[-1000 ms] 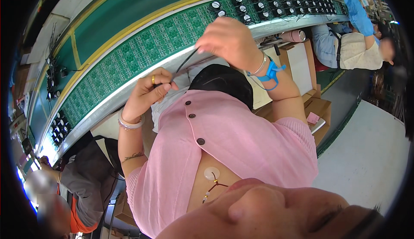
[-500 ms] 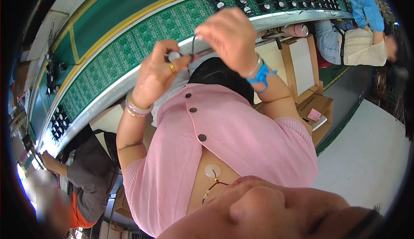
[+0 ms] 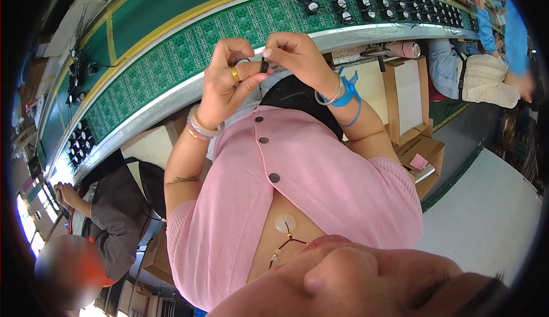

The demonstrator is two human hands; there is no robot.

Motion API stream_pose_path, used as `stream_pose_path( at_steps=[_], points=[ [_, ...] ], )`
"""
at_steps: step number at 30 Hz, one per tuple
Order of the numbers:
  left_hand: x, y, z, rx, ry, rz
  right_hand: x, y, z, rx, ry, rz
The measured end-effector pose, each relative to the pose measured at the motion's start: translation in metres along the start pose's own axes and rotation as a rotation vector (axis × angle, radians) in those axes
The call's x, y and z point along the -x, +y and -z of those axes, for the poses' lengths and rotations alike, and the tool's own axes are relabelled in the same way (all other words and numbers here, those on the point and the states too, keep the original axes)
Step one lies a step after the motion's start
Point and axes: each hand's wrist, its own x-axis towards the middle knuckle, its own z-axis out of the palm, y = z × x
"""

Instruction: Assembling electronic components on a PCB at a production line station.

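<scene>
My left hand (image 3: 226, 80) is closed around a small round white-faced part (image 3: 243, 61), mostly hidden by the fingers. A short black bundle (image 3: 264, 65), which looks like wound cable, stands out between its thumb and forefinger. My right hand (image 3: 294, 60) is closed in a pinch right beside this bundle, its fingertips at the cable. Both hands are held close together in front of my body, over the near edge of the bench. Whether the cable is fully wound cannot be made out.
Green circuit boards (image 3: 189, 48) line the long bench, with rows of round white-and-black parts (image 3: 369, 15) on the right. More such parts (image 3: 80, 142) stand at the far left. Cardboard boxes (image 3: 420, 151) are at my right. Co-workers sit on both sides, one in a grey sleeve (image 3: 117, 214).
My right hand has come down and toward my left hand; the black cable that stretched up between them is now gathered in a short bundle. The view has shifted slightly.
</scene>
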Motion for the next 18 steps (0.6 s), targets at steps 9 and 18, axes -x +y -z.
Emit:
stream_pose_path(
  at_steps=[9, 18],
  points=[
    [0.006, -0.001, -0.001, 0.237, -0.036, 0.07, 0.024, 0.002, -0.021, -0.303, 0.06, 0.077],
    [0.008, 0.009, 0.006, 0.315, -0.142, 0.106, 0.035, -0.024, -0.014, 0.044, 0.065, 0.12]
  ],
)
